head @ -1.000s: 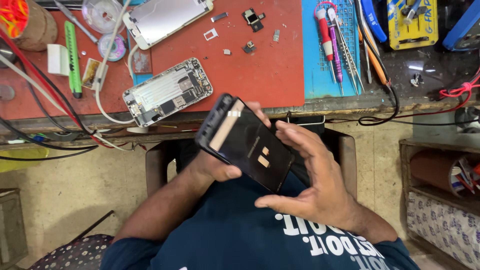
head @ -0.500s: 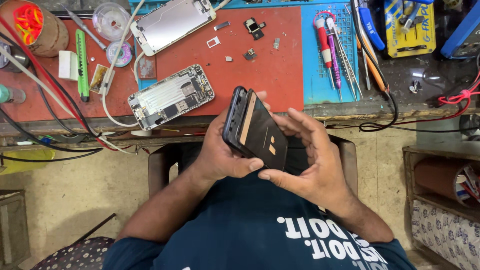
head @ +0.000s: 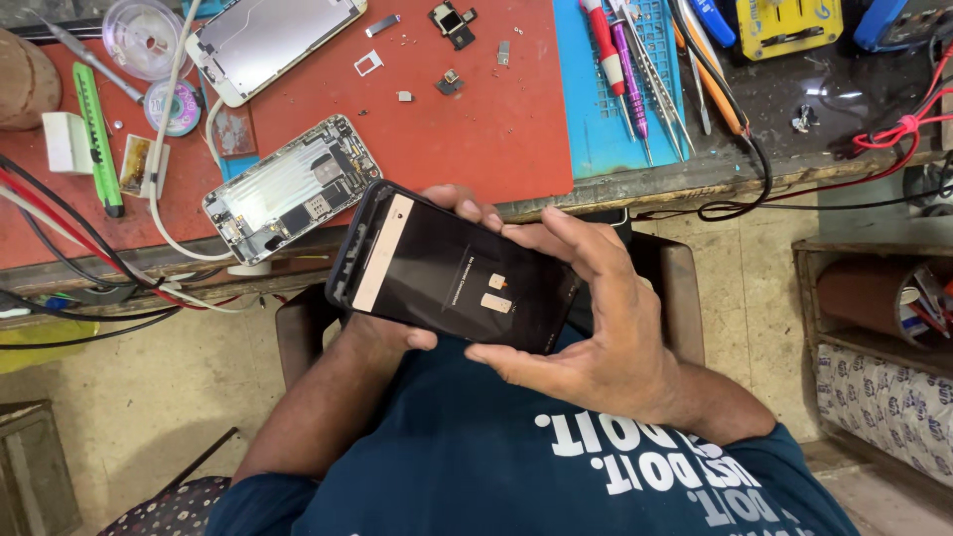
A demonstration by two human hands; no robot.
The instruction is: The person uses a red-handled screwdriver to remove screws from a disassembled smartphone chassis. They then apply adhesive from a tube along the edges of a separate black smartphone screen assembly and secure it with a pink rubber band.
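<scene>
I hold a black phone [head: 447, 270] in front of my chest, below the bench edge. Its inner side faces me, with a tan strip near the left end and two small tan patches in the middle. My left hand [head: 397, 328] grips it from underneath, with fingertips showing over its top edge. My right hand [head: 596, 328] clasps the phone's right end, fingers along the top and thumb under the lower edge.
On the red mat [head: 476, 119] lie an opened phone chassis [head: 293, 189], a silver phone back [head: 273, 40], small parts and screws. Screwdrivers and tweezers [head: 630, 69] rest on a blue mat. Cables trail over the bench's left edge. A shelf [head: 884, 308] stands at right.
The phone has tilted from steeply slanted to nearly flat, its inner face turned more toward me. Both hands kept their grip, and my view came closer to the phone.
</scene>
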